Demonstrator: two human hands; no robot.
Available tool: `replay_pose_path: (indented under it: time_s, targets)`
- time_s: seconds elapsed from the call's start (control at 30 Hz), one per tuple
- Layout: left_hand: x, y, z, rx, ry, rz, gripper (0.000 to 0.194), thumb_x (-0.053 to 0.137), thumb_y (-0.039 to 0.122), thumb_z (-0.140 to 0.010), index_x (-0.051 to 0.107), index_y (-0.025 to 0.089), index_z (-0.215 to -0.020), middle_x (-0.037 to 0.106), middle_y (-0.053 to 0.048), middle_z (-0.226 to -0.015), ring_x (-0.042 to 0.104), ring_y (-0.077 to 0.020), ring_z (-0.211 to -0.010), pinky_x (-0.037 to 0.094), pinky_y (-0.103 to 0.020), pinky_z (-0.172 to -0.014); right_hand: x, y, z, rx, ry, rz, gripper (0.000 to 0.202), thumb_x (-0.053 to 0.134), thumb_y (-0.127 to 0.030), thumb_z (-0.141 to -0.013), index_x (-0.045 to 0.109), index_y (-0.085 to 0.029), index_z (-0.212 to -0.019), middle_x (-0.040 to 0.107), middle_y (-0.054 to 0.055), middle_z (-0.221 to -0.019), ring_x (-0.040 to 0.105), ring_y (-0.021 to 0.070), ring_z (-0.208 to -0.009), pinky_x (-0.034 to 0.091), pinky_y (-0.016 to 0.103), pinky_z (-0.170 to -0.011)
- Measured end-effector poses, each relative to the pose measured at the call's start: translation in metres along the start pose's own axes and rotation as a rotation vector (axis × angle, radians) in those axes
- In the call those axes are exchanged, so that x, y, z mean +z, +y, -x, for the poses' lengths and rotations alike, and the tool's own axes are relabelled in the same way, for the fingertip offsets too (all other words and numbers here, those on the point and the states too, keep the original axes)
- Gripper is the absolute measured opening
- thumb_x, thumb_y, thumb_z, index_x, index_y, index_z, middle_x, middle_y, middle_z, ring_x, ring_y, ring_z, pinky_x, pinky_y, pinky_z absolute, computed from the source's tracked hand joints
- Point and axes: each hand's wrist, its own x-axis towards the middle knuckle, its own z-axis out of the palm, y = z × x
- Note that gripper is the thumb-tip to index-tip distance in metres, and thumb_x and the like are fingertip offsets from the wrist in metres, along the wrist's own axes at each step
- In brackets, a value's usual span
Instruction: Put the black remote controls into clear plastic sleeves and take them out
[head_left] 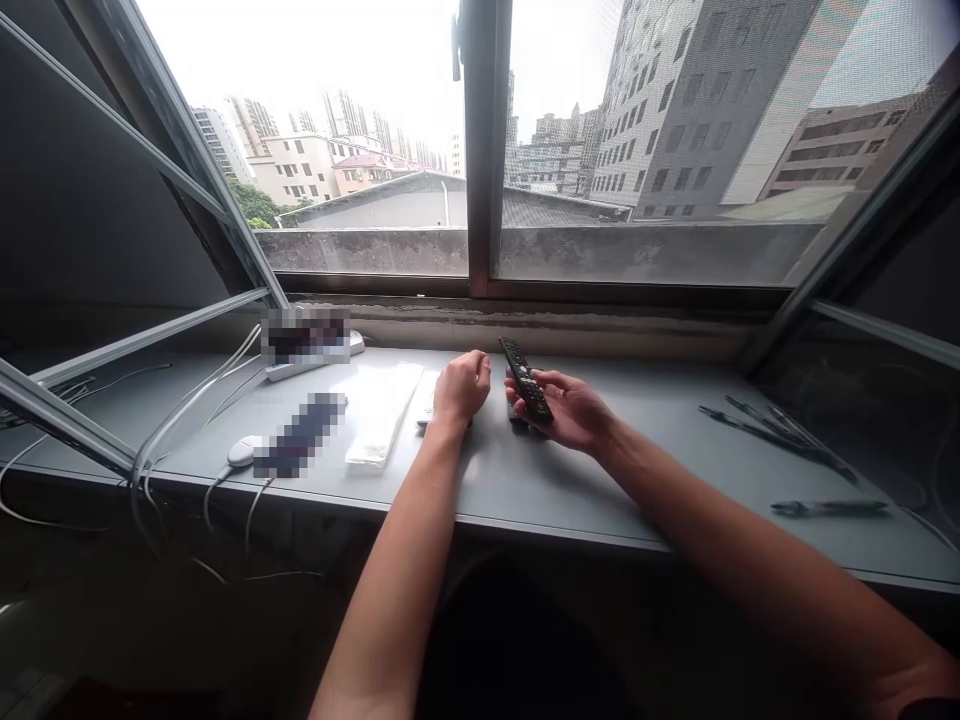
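A black remote control [527,382] with several small buttons is held tilted above the table, my right hand [576,408] gripping its lower part. Below it, partly covered by the hand and the remote, a second dark object [516,418] lies on the tabletop; its kind is unclear. Just left of the remote, my left hand [460,386] has its fingers curled closed. Whether anything is inside those fingers is hidden. Under the left wrist a small pale item with a dark edge [424,418] shows partly.
Clear plastic bags [384,425] lie left of my hands. Farther left are a white round charger [242,452], cables [191,400] and a white power strip [356,343]. Dark pen-like tools [829,508] lie right. Metal frame bars flank the grey table [637,500]; a window stands behind.
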Motion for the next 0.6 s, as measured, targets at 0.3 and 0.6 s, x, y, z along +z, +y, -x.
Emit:
replay_pose_path:
  time_s: [0.3, 0.6]
  targets:
    - [0.001, 0.001, 0.002, 0.022, -0.002, -0.039, 0.024, 0.052, 0.027, -0.109, 0.075, 0.024, -0.105, 0.080, -0.008, -0.104, 0.072, -0.0248, -0.094, 0.048, -0.033, -0.084, -0.013, 0.013, -0.011, -0.473, -0.069, 0.492, 0.047, 0.101, -0.031, -0.074, 0.080, -0.027, -0.116, 0.082, 0.005, -0.122, 0.078, 0.0276, -0.116, 0.057, 0.046, -0.110]
    - [-0.002, 0.005, 0.003, -0.010, -0.001, -0.074, 0.024, 0.052, 0.026, -0.109, 0.076, 0.025, -0.106, 0.080, -0.008, -0.105, 0.072, -0.0246, -0.096, 0.049, -0.033, -0.084, -0.019, 0.015, -0.013, -0.881, -0.096, 0.984, 0.014, 0.081, -0.033, -0.094, 0.083, -0.030, -0.107, 0.079, 0.006, -0.136, 0.050, 0.0295, -0.158, 0.036, 0.054, -0.132]
